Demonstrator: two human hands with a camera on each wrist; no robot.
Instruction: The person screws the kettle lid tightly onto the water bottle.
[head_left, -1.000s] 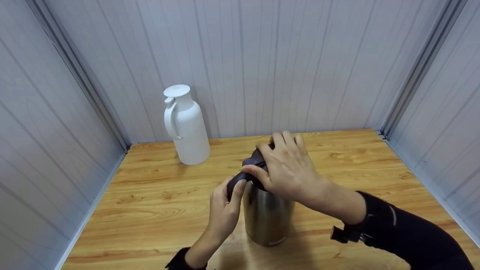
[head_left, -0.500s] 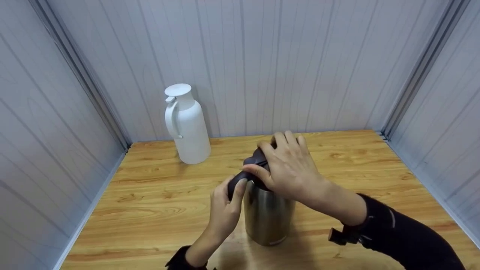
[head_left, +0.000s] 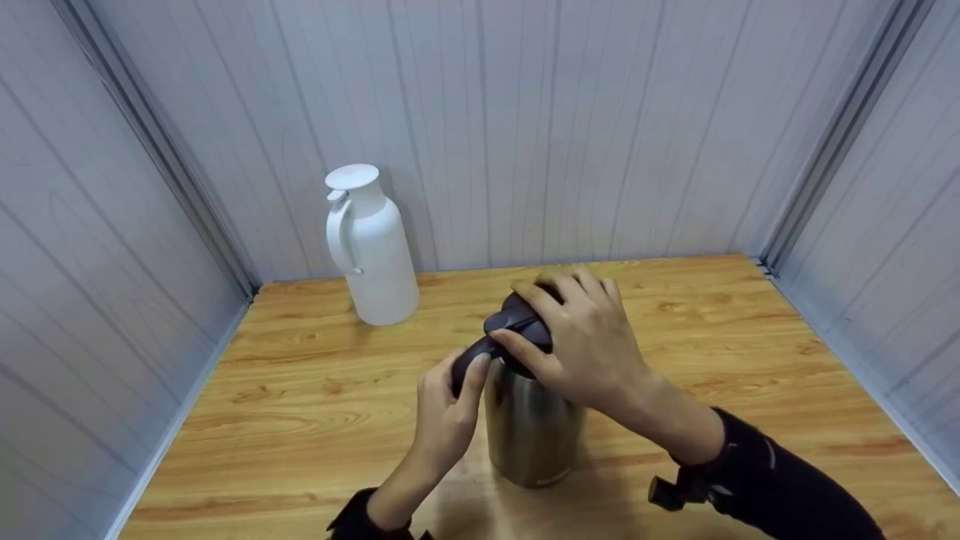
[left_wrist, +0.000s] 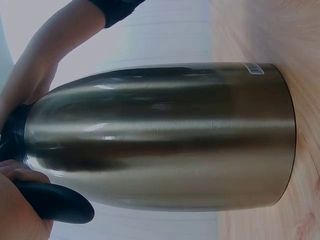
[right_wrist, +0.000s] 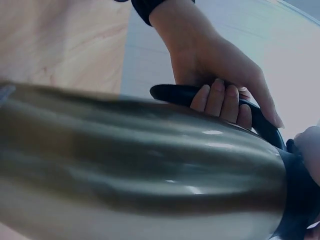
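Note:
A steel vacuum jug (head_left: 529, 427) with a black lid (head_left: 517, 319) and black handle (head_left: 466, 360) stands upright on the wooden table (head_left: 300, 405). My left hand (head_left: 444, 420) grips the handle; in the right wrist view its fingers (right_wrist: 220, 100) curl round the black handle (right_wrist: 175, 93). My right hand (head_left: 581, 345) lies over the lid with fingers and thumb curled round it. The left wrist view shows the steel body (left_wrist: 165, 135) and the handle's end (left_wrist: 55, 202) in my left hand (left_wrist: 20, 205).
A white jug (head_left: 369, 247) with a handle stands at the back left by the wall. Grey panelled walls (head_left: 525, 127) close the table in at the back and on both sides. Bare wood lies to the right (head_left: 750, 345).
My right hand has turned a little on the lid, its fingers shifting toward the right. The left hand keeps its hold on the handle and the jug stays in place.

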